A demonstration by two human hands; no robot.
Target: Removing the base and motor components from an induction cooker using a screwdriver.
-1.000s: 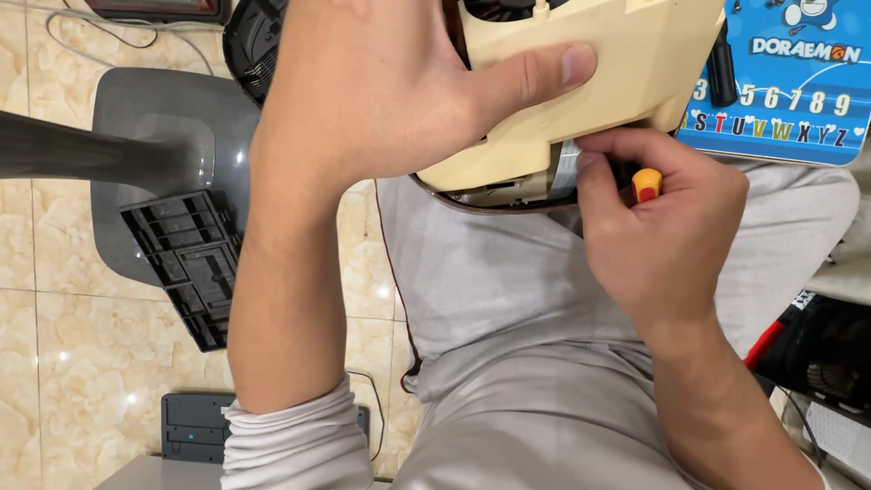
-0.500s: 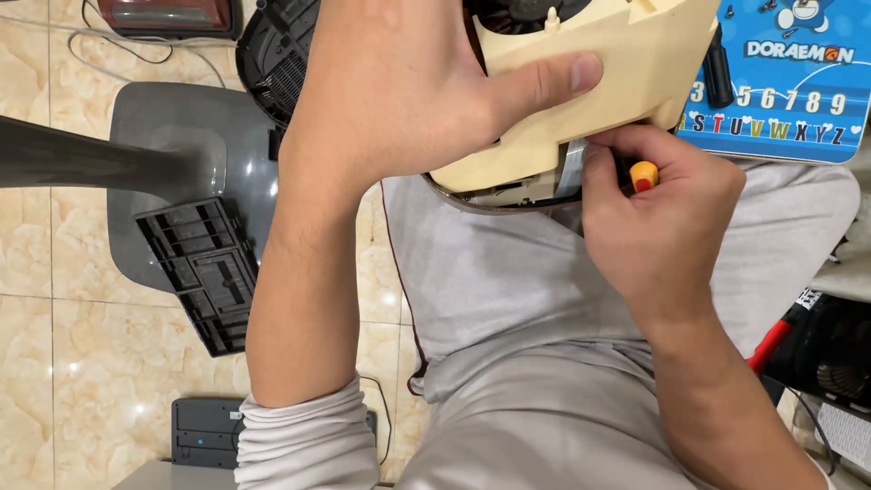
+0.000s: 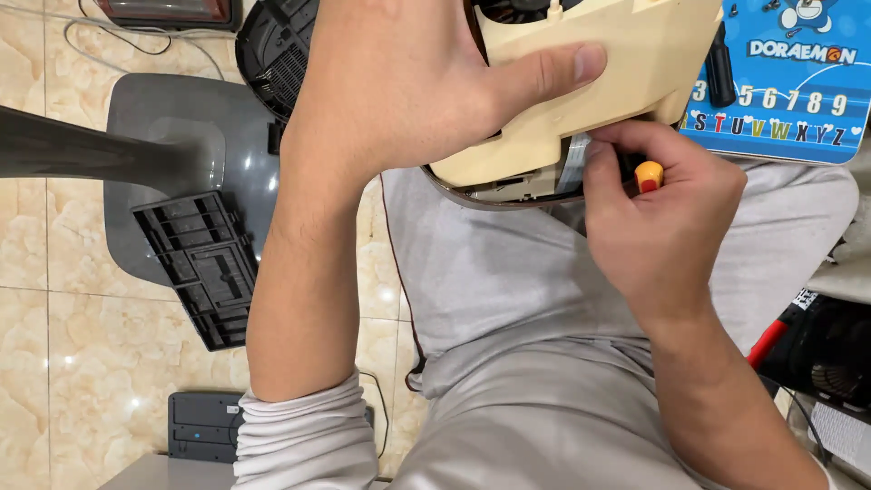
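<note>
My left hand (image 3: 408,86) grips a cream plastic appliance housing (image 3: 617,63) from above, thumb pressed along its side, holding it over my lap. Just below the housing's lower edge, my right hand (image 3: 667,227) is closed around a small screwdriver with a yellow and red handle end (image 3: 648,174); its tip is hidden under the housing. A brown rim and a metal part (image 3: 508,191) show beneath the cream shell.
On the tiled floor at left lie a grey fan base (image 3: 172,163), a black plastic grid panel (image 3: 204,268) and a dark small box (image 3: 204,426). A blue children's alphabet mat (image 3: 789,100) sits upper right, a black tool with a red handle (image 3: 807,345) at right.
The view has shifted slightly; my left hand and the housing sit a little further right. My right hand keeps the screwdriver at the same spot under the housing.
</note>
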